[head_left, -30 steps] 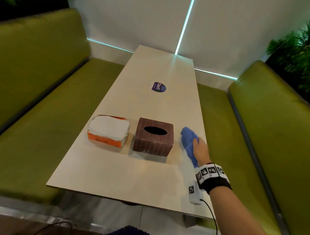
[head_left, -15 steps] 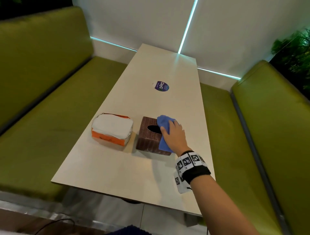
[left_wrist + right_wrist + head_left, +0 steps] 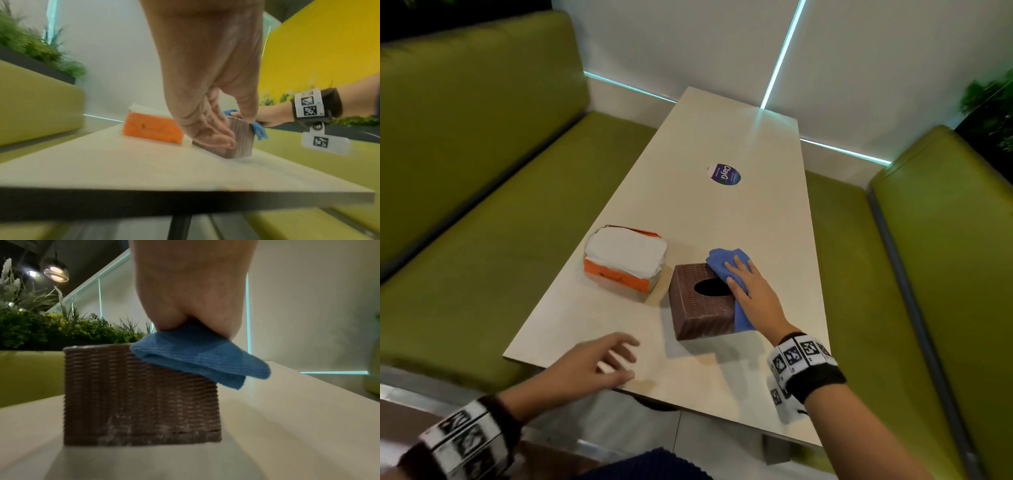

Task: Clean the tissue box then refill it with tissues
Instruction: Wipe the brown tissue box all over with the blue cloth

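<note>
Cloth (image 3: 726,270) on tissue box (image 3: 700,303), pressed by right grip (image 3: 751,294).
Left grip (image 3: 592,368) spread, empty, near box; tissue pack (image 3: 625,262) beyond.

The tissue box (image 3: 141,395) has a brown woven, wicker-like skin, ribbed and rough, pretty matt, with pale dusty scuffing low on its side. The blue cloth (image 3: 197,356) draped on its top edge is soft fabric with a fine waffle-grid weave, no shine at all. The refill pack (image 3: 625,262) looks like thin orange plastic wrap, slightly glossy and crinkled, with plain white matt tissue paper showing on top. The surface (image 3: 722,219) is a smooth pale laminate with a faint sheen, light glare streaking it at the far end. The round sticker (image 3: 725,174) on it looks glossy. The benches (image 3: 482,212) are olive green, smooth, leather-like upholstery.
</note>
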Tool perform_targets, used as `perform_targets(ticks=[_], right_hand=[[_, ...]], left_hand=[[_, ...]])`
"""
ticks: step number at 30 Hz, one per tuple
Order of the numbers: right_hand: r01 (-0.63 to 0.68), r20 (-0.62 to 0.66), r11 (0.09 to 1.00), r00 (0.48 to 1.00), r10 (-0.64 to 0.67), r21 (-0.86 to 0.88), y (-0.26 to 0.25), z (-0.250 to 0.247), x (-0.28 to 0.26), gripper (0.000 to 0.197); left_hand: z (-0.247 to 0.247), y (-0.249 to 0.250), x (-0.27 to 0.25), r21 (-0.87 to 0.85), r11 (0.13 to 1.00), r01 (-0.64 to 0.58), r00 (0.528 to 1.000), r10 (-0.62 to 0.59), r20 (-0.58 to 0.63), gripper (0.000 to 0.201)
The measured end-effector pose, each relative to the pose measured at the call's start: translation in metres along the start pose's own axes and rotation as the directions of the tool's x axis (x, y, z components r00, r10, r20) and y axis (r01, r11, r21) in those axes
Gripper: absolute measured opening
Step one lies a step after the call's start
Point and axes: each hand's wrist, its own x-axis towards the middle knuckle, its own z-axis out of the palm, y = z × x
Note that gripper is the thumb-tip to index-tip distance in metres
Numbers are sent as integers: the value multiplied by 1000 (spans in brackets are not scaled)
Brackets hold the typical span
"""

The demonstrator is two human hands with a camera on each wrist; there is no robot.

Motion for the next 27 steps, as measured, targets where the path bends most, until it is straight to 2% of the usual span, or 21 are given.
perform_targets(ticks=[3,5,7,8,9,11,12,15,17,18,21,23,25,27], right_hand=[[-105,-64,937,989,134,332,-16,-20,-5,38],[-92,-164,888,969,184,451,-27,-33,-5,30],[-34,-221,892,964,149,451,-34,-38,-3,24],[-13,-192,910,976,101,413,-34,-36,-2,21],[-5,-125,943,991,49,332,-33,-31,0,30],[-15,43,995,999,11,97,-24,-13,1,52],[-28,66,1000,997,29,-14,-19,-4,1,58],[-65,-48,968,997,55,-243,-22,12,0,54],[-35,-45,924,999,20,-380,-36,22,-2,51],[31,-7,902,999,-37,-430,-44,30,-5,52],[260,138,885,965,-223,-386,-61,47,-11,50],[313,177,889,947,-267,-334,-53,39,-4,49],[242,106,912,970,-219,-331,-37,22,4,46],[51,-65,945,995,-76,-324,-25,8,9,44]], left_hand=[[8,27,42,-13,999,-44,999,44,10,92],[16,37,68,-15,995,-96,995,96,22,118],[24,38,90,28,996,-88,996,89,-6,141],[27,34,101,38,997,-72,997,73,-35,149],[29,32,108,30,998,-63,995,65,-74,154],[31,28,118,-24,998,-59,991,55,-119,155],[31,27,121,-47,996,-71,989,65,-131,151],[33,23,126,-31,989,-148,971,139,-196,137],[37,21,130,-11,983,-185,955,177,-236,133],[39,20,131,-6,979,-205,949,197,-244,132],[43,20,131,9,972,-237,944,232,-233,129],[43,17,131,-1,969,-247,939,239,-249,125],[41,14,132,-21,969,-246,938,232,-258,119],[42,15,133,-29,970,-242,940,227,-254,116]])
